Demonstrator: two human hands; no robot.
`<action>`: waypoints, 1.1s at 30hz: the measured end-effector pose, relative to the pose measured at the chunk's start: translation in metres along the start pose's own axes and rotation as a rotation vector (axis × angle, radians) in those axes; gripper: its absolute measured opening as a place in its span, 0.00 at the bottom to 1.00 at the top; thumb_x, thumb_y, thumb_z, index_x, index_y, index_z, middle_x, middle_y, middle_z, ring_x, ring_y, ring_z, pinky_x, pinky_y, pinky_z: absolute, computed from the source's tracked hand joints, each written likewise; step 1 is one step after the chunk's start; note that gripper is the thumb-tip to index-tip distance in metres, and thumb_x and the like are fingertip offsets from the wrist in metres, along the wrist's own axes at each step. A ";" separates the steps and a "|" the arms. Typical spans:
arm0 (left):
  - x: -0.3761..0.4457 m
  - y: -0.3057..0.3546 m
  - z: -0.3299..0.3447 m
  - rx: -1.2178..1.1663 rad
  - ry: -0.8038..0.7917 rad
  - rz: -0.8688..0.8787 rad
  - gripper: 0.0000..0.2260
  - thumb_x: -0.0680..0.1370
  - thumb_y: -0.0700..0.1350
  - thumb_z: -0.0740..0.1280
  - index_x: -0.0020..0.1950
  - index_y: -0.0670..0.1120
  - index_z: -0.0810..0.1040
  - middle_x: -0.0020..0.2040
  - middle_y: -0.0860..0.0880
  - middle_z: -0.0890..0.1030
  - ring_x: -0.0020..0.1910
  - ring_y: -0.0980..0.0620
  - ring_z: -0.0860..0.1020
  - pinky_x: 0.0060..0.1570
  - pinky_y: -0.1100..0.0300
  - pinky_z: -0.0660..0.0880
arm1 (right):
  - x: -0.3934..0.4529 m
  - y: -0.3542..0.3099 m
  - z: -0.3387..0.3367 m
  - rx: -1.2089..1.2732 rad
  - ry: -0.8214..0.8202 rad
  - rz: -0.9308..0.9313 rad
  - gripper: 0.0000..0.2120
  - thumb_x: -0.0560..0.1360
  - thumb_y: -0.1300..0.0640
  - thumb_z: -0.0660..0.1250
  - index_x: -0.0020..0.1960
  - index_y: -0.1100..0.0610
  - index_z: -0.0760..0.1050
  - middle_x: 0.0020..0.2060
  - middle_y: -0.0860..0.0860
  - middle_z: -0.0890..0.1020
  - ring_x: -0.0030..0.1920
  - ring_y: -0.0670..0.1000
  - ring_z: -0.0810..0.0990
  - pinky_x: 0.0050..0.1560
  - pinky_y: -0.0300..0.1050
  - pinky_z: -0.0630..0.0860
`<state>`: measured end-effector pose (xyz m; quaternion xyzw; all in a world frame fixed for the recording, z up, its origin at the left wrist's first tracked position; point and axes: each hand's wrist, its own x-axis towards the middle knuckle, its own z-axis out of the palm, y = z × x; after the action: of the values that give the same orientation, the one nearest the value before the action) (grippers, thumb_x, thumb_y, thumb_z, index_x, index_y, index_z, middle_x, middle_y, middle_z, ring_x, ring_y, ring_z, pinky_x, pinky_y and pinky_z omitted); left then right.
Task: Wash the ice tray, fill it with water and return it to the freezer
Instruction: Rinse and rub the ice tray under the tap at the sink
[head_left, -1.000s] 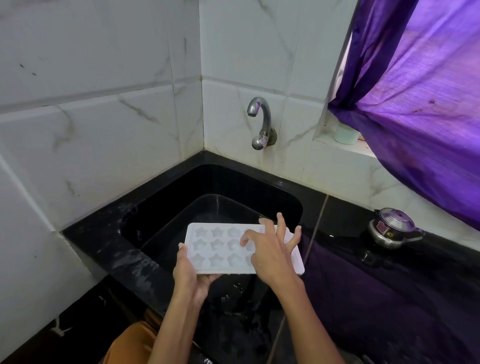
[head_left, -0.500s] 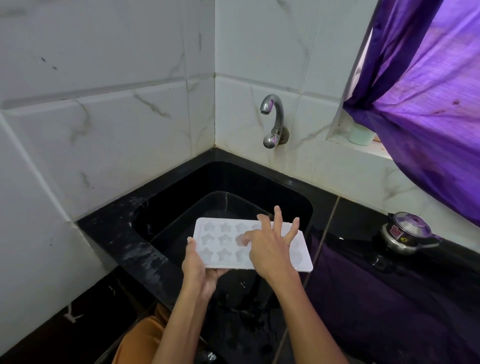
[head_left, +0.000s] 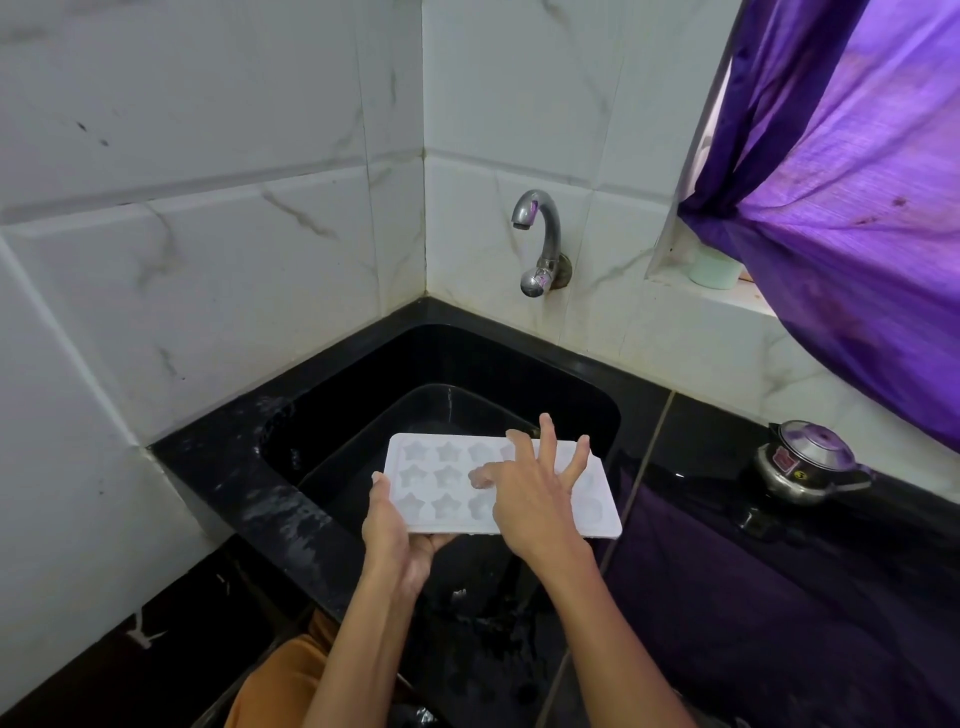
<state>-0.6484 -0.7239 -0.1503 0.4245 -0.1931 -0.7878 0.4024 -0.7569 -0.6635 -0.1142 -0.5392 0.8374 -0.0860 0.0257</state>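
A white ice tray (head_left: 441, 483) with star-shaped cells is held level over the near side of the black sink (head_left: 363, 374). My left hand (head_left: 389, 535) grips its near left corner, thumb on top and fingers underneath. My right hand (head_left: 535, 493) lies over the tray's middle with fingers spread, the thumb pressing into a cell. A chrome tap (head_left: 540, 239) sticks out of the tiled wall above the sink's far side; no water runs from it.
White marble-look tiles rise on the left and behind. A black counter (head_left: 727, 597) runs to the right, with a small steel pressure cooker (head_left: 805, 462) on it. A purple curtain (head_left: 857, 208) hangs at upper right over a window ledge holding a pale green cup (head_left: 714, 270).
The view has shifted slightly, so tray and hands sit a little more to the right. My right thumb keeps rubbing the tray's cells; the left hand's grip is unchanged.
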 end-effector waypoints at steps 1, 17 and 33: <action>0.000 -0.001 0.000 0.002 0.002 -0.002 0.19 0.82 0.57 0.52 0.50 0.45 0.76 0.51 0.40 0.82 0.52 0.38 0.80 0.50 0.37 0.76 | 0.000 0.001 0.000 0.002 0.000 -0.002 0.27 0.73 0.71 0.61 0.60 0.42 0.77 0.75 0.53 0.58 0.76 0.62 0.35 0.68 0.71 0.30; 0.002 -0.006 0.001 0.003 0.017 -0.032 0.22 0.82 0.58 0.52 0.55 0.43 0.76 0.53 0.39 0.82 0.52 0.38 0.80 0.44 0.41 0.78 | -0.004 -0.001 -0.006 0.008 0.019 0.043 0.22 0.72 0.69 0.61 0.60 0.49 0.75 0.73 0.53 0.60 0.77 0.61 0.38 0.69 0.71 0.31; -0.001 -0.009 -0.002 0.014 0.016 -0.039 0.21 0.82 0.58 0.52 0.53 0.43 0.76 0.50 0.38 0.82 0.48 0.39 0.82 0.40 0.45 0.79 | -0.006 -0.023 -0.003 -0.020 -0.043 -0.067 0.22 0.76 0.67 0.61 0.63 0.45 0.76 0.76 0.55 0.56 0.76 0.62 0.36 0.67 0.70 0.28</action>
<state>-0.6510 -0.7178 -0.1572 0.4371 -0.1871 -0.7908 0.3855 -0.7340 -0.6672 -0.1079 -0.5688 0.8190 -0.0669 0.0357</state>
